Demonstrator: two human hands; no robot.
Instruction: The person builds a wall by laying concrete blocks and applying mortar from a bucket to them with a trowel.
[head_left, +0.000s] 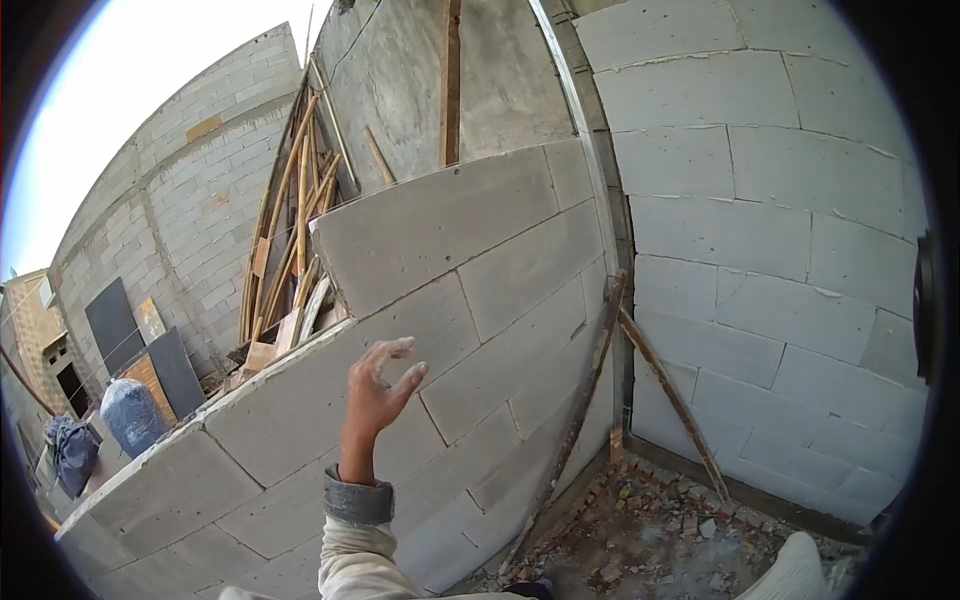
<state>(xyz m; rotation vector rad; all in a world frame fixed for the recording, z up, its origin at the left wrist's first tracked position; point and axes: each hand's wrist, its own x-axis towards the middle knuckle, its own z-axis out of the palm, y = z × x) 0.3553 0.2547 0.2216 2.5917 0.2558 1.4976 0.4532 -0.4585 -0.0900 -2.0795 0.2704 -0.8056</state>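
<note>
Nearby, block wall before leaning poles, left hand empty, curled wide; right hand's state unclear.

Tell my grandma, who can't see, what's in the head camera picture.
A person's left hand, its fingers curled apart and holding nothing, is raised in front of a grey block wall with a stepped top. Wooden poles lean beyond it. On the right, it meets a taller block wall, with rubble on the ground below.
</note>
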